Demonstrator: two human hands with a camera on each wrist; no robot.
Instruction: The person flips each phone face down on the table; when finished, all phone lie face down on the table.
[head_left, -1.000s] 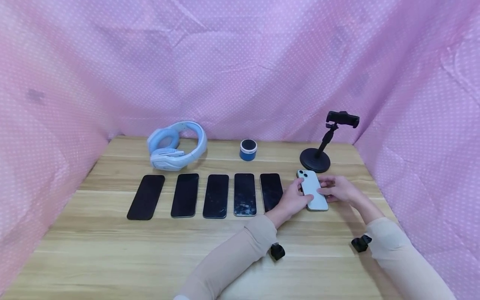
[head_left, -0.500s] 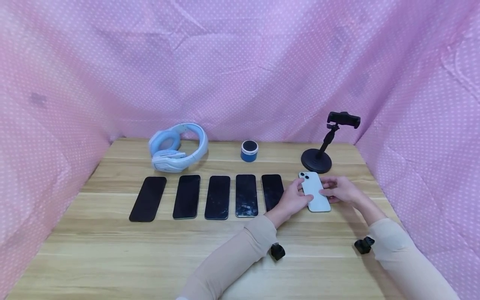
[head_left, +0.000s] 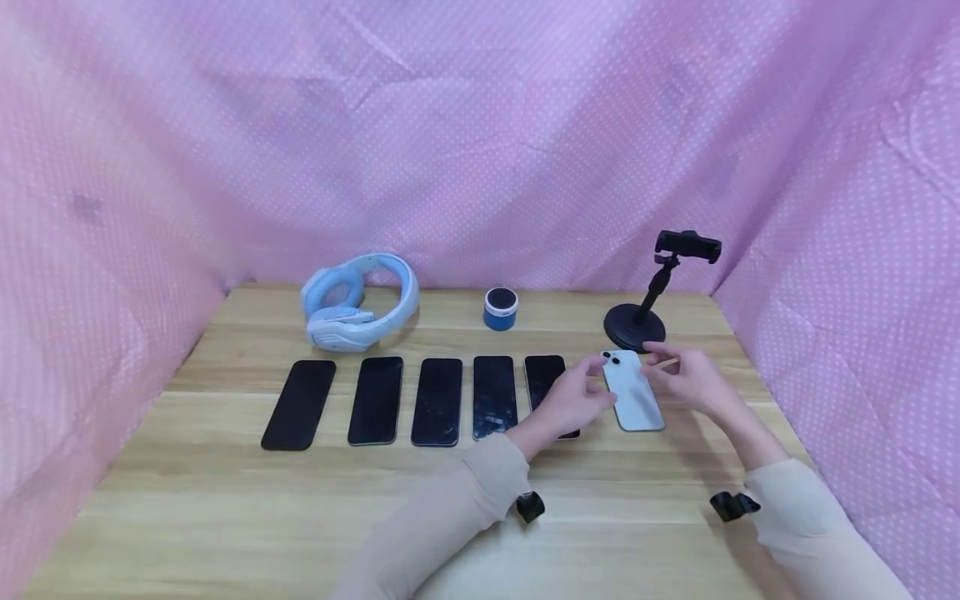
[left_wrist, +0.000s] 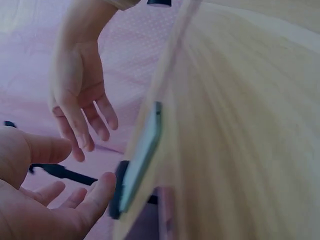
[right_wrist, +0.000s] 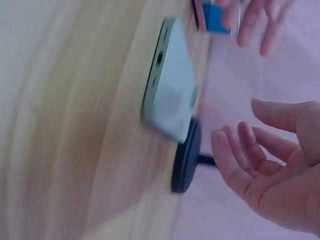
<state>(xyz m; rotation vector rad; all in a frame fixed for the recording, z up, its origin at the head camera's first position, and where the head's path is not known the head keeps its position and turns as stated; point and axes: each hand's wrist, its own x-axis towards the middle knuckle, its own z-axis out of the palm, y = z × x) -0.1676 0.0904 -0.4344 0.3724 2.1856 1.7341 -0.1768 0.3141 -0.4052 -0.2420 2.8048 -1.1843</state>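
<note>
A pale mint smartphone [head_left: 634, 396] lies back side up on the wooden table, its two camera lenses at the far left corner. My left hand [head_left: 573, 398] hovers at its left side, thumb and fingers spread and holding nothing. On the other side my right hand [head_left: 690, 379] is raised off the phone with fingers loosely bent. Both wrist views show a gap between the hands and the phone [right_wrist: 172, 85]. To the left, a row of several dark phones [head_left: 437, 402] lies screen up; my left hand and wrist partly cover the nearest one [head_left: 546, 379].
Behind the mint phone stands a black phone stand [head_left: 634, 325] with a round base. A small blue speaker [head_left: 500, 310] sits at the back middle, and light blue headphones [head_left: 360, 304] at the back left. Pink dotted cloth [head_left: 480, 150] hangs around the table.
Both hands were touching the mint phone's sides; now they have let go and lifted apart. The phone stays on the table. The head view has tilted slightly up.
</note>
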